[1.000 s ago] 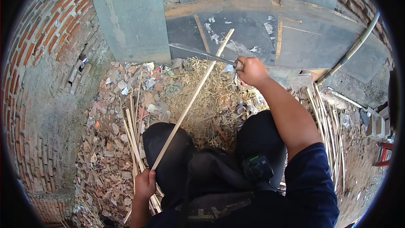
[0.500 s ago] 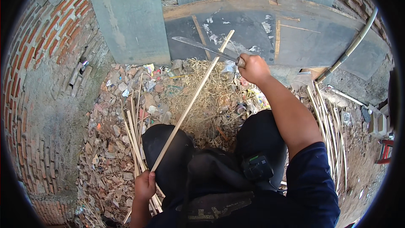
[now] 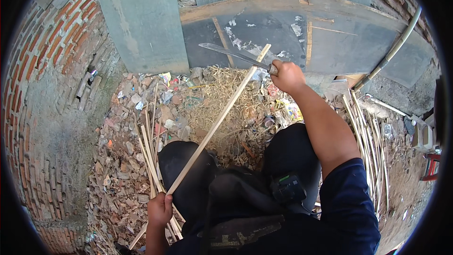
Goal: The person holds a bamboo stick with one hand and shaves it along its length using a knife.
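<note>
In my left hand (image 3: 160, 209), low and left, the near end of a long pale bamboo strip (image 3: 213, 129) is gripped. It slants up and away to the right, past my left knee. My right hand (image 3: 289, 76) is wrapped round the handle of a machete (image 3: 236, 55). Its long dark blade points left and crosses the strip near the far end, at or against it; the exact contact is hard to make out. Curly pale shavings (image 3: 222, 92) lie heaped on the ground below the blade.
Several bamboo strips (image 3: 150, 156) lie beside my left leg, and another bundle (image 3: 367, 146) is to the right. Grey boards (image 3: 264, 28) stand ahead, a brick wall (image 3: 47, 127) rises at left. Rubble (image 3: 118, 170) and litter cover the ground. A pole (image 3: 394, 52) leans at right.
My right hand and the machete have shifted slightly right and nearer. The strip's far end has moved right and down, and my left hand a little left and nearer.
</note>
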Tool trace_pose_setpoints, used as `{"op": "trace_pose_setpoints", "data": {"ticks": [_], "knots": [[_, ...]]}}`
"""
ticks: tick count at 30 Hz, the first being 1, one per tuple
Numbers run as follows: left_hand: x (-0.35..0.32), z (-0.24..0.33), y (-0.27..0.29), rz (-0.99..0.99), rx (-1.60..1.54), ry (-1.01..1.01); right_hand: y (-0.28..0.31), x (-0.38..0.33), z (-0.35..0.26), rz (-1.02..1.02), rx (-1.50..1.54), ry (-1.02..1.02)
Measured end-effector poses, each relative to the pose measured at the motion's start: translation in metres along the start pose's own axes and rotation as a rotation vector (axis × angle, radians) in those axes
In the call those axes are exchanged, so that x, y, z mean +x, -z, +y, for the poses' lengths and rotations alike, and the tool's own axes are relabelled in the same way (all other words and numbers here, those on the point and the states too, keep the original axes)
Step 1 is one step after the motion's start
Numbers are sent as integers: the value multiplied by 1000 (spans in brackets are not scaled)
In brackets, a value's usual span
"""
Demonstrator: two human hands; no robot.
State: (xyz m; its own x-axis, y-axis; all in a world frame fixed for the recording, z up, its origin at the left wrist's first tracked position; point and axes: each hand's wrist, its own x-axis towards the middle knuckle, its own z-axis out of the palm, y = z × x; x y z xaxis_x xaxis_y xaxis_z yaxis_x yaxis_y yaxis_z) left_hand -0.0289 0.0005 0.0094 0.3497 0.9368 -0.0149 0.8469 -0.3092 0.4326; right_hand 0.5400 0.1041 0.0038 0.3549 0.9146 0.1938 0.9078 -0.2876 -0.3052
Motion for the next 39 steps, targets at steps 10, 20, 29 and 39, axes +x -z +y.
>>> {"op": "trace_pose_setpoints", "data": {"ticks": [10,20,29,39], "knots": [[1,-9,-9,3,-106,0,-4,5,3,57,47,-129],[3,-10,-14,13,-146,2,3,2,15,180,97,-48],[-5,-17,-14,62,-67,-20,14,-4,5,124,16,140],[-1,-12,-5,36,-31,-26,5,-6,21,135,94,-76]]}}
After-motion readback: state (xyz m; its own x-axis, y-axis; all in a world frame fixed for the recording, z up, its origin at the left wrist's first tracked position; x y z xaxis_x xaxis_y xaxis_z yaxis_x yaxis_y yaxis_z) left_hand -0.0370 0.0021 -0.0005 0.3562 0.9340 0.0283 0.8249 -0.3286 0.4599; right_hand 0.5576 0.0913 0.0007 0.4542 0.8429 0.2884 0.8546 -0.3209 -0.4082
